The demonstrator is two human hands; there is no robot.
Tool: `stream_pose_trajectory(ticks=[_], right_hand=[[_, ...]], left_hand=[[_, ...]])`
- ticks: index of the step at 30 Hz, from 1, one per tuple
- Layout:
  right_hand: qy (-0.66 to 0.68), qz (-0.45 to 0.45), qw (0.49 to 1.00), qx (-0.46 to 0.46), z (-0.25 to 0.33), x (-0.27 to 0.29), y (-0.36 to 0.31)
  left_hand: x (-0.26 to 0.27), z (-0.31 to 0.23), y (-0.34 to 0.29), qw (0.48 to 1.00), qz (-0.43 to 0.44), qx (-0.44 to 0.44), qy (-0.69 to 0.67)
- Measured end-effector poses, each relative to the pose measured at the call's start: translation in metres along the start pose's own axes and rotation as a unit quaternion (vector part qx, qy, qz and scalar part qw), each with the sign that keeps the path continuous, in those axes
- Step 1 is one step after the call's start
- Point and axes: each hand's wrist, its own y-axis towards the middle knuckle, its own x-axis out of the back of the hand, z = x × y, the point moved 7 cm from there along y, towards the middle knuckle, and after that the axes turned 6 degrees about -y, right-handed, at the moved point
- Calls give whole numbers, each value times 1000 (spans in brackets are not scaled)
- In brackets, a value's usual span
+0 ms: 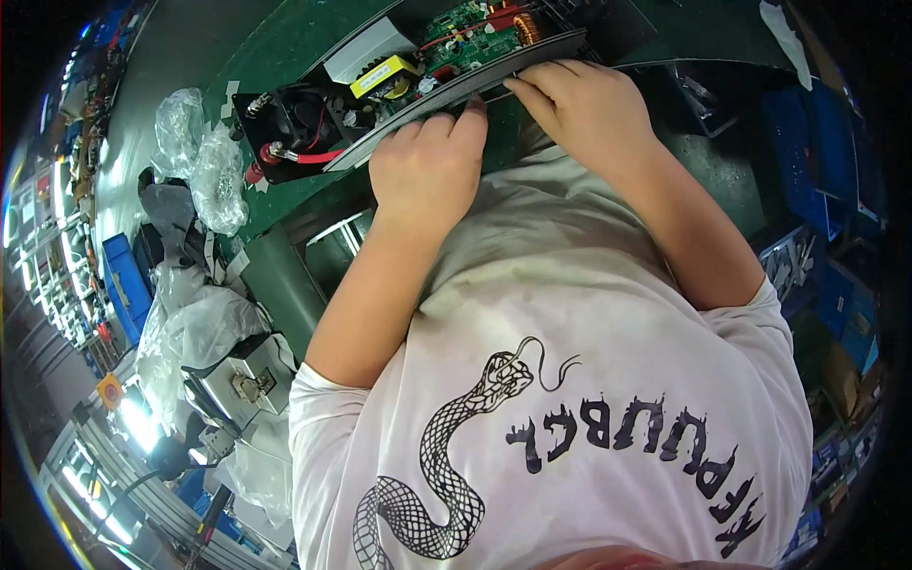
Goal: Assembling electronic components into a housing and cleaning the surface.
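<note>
A long, open electronics casing point(456, 98) lies at a slant on the green workbench. Inside it are a green circuit board point(480, 47), a yellow-wrapped transformer point(384, 76), a copper coil point(526, 30) and a grey metal block point(370, 47). A black fan point(299, 116) and a thick red cable point(318, 157) sit at its left end. My left hand point(426, 171) is closed on the casing's near side wall, fingers curled and partly hidden. Farther right, my right hand point(591, 109) has its fingers bent over the same wall, thumb and forefinger close together at its edge.
Clear plastic bags point(217, 176) lie on the bench left of the casing. A blue bin point(126, 290) and a grey metal box point(249, 382) stand at the left. More blue bins point(806, 157) are on the right. A white strip point(787, 43) lies at the far right.
</note>
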Motion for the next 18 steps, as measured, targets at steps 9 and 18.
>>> stream_pose_trajectory(ticks=[9,18], right_hand=[[-5,-2,1000,16,2,5,2],[0,-2,1000,11,0,3,2]], left_hand=[[0,-4,5,1000,-6,5,-1],[1,-3,6,1000,-6,4,-6]])
